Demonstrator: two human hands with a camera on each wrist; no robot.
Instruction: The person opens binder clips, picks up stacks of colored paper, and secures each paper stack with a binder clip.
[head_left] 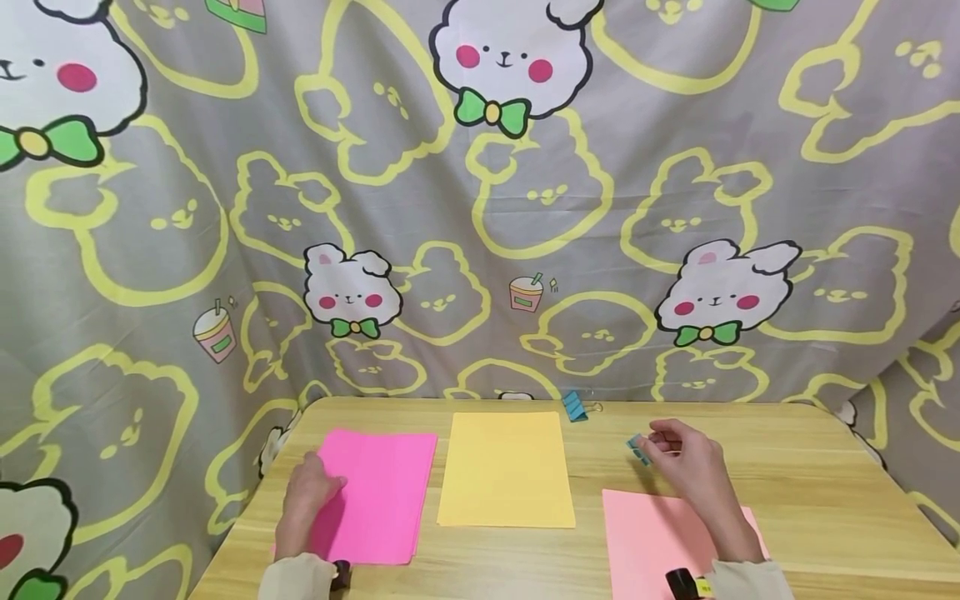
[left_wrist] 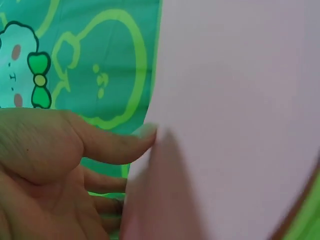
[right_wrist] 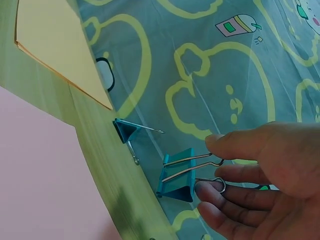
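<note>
My left hand (head_left: 307,493) pinches the left edge of the bright pink paper stack (head_left: 378,500); in the left wrist view the thumb lies on the sheet (left_wrist: 235,100) and the other fingers are partly behind it. With my right hand (head_left: 690,467) I hold a blue binder clip (head_left: 638,450) above the table, between the yellow and light pink papers. The right wrist view shows thumb and fingers at the wire handles of this clip (right_wrist: 179,176). A second blue binder clip (head_left: 576,407) rests near the table's back edge, handles spread.
Yellow paper (head_left: 506,471) lies at the middle of the wooden table (head_left: 817,492). Light pink paper (head_left: 637,542) is at the right front, partly under my right forearm. A patterned curtain (head_left: 540,208) hangs behind the table.
</note>
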